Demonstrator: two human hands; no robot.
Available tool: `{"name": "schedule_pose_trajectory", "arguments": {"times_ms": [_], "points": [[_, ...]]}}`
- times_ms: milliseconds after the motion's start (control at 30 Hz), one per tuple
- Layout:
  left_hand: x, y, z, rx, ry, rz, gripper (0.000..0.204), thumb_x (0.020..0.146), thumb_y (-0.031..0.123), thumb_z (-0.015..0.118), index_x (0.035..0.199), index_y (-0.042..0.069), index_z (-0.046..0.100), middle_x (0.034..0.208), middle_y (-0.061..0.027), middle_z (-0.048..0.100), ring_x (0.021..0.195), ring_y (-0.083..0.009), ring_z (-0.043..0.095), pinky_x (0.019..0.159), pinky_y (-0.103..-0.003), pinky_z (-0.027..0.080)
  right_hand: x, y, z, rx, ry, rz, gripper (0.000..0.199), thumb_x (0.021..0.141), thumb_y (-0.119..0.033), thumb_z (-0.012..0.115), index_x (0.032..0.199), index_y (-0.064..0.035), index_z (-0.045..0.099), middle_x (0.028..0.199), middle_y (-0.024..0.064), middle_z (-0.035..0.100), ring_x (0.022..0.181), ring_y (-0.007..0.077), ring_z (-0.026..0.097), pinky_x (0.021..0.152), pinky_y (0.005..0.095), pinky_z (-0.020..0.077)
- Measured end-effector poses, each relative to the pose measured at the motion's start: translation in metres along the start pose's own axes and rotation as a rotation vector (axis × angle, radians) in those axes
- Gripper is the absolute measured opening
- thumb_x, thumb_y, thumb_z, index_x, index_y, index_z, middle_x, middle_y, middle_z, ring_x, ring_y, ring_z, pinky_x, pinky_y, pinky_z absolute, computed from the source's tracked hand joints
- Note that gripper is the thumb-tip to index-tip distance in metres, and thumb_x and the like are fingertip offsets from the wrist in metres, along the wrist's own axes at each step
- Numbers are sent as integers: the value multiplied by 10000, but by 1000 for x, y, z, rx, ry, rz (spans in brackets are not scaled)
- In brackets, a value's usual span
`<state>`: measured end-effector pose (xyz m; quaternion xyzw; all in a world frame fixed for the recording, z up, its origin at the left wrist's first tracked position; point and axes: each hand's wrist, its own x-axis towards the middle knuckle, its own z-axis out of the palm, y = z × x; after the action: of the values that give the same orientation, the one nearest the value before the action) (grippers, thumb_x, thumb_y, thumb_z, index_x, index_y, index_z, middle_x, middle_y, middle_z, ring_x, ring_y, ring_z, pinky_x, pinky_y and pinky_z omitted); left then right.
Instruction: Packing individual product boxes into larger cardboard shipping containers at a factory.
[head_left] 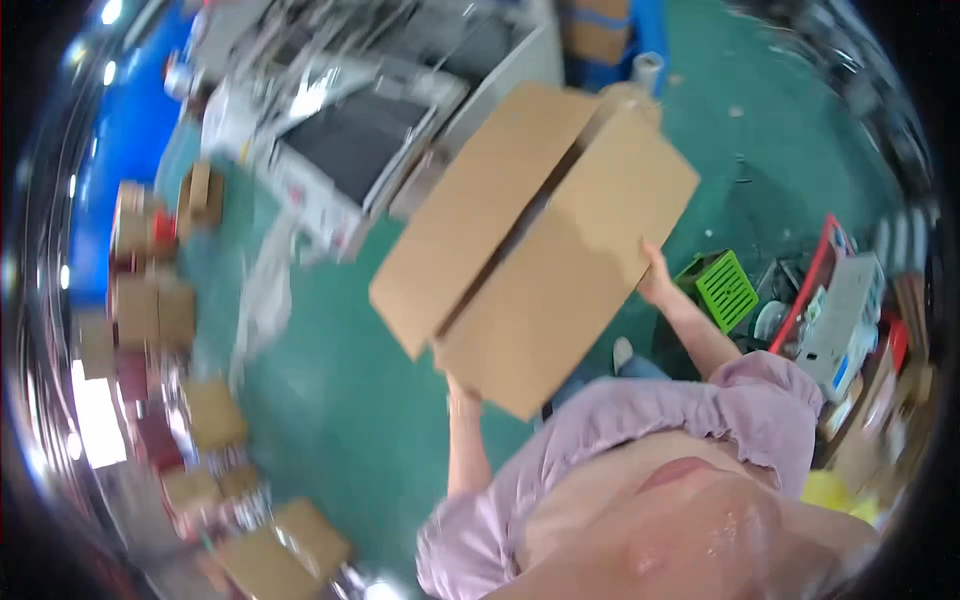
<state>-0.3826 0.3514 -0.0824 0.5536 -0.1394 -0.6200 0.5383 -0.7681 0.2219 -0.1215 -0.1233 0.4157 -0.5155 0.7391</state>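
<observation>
Between my two hands I hold a large brown cardboard box (560, 290) up off the floor, tilted in view. Its top flaps lie nearly closed, with a dark gap running along the middle. My left hand (460, 387) grips the box at its near left corner, and most of its fingers are hidden beneath the cardboard. On the right side my right hand (653, 274) holds the edge, thumb against the side and the other fingers out of sight.
Ahead stands a machine (350, 140) with a dark panel. A green plastic crate (722, 290) lies to the right, beside a red-edged bin (820, 290). Several cardboard boxes (155, 310) are stacked along the left. Clear plastic film (265, 285) trails on the green floor (340, 420).
</observation>
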Motion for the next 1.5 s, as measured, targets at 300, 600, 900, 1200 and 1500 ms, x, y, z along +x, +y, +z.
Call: {"name": "schedule_pose_trajectory", "arguments": {"times_ms": [300, 600, 900, 1200, 1500], "points": [[53, 70, 13, -243, 37, -66, 546, 875, 529, 425, 1217, 106, 470, 1152, -50, 554, 1008, -213, 557, 800, -355, 509, 50, 0, 60, -64, 62, 90, 616, 751, -563, 530, 1210, -154, 491, 1208, 71, 524, 1100, 228, 487, 843, 425, 407], [114, 100, 9, -110, 76, 179, 562, 884, 442, 486, 1304, 79, 404, 1246, -71, 508, 1114, -239, 505, 918, -373, 445, 123, -43, 105, -352, 108, 199, 849, 683, -684, 545, 1311, -146, 354, 1341, 86, 372, 1216, 297, 377, 924, 537, 343], [-18, 50, 81, 780, -328, 461, 779, 716, 490, 672, 1351, 141, 386, 1429, -126, 265, 1267, -288, 349, 1022, -419, 306, 26, -156, -4, -553, 521, -975, 457, 865, -264, 599, 1216, -41, 408, 1051, 65, 519, 923, 144, 520, 765, 290, 428], [-15, -48, 120, 1848, -44, 753, 804, 639, 611, 636, 1329, 264, 416, 1431, -139, 219, 1296, -502, 82, 959, -683, 112, 7, -133, -101, -1944, 448, -555, 441, 830, -196, 564, 1195, -10, 400, 1059, 211, 519, 908, 357, 551, 776, 426, 458], [4, -96, 138, 1765, 381, 944, 652, 714, 387, 660, 1302, 208, 440, 1341, -137, 310, 1280, -467, 166, 966, -614, 216, 117, -30, 13, -2064, -213, -301, 561, 795, -320, 598, 1197, 25, 414, 1182, 280, 448, 983, 444, 513, 854, 432, 443]]}}
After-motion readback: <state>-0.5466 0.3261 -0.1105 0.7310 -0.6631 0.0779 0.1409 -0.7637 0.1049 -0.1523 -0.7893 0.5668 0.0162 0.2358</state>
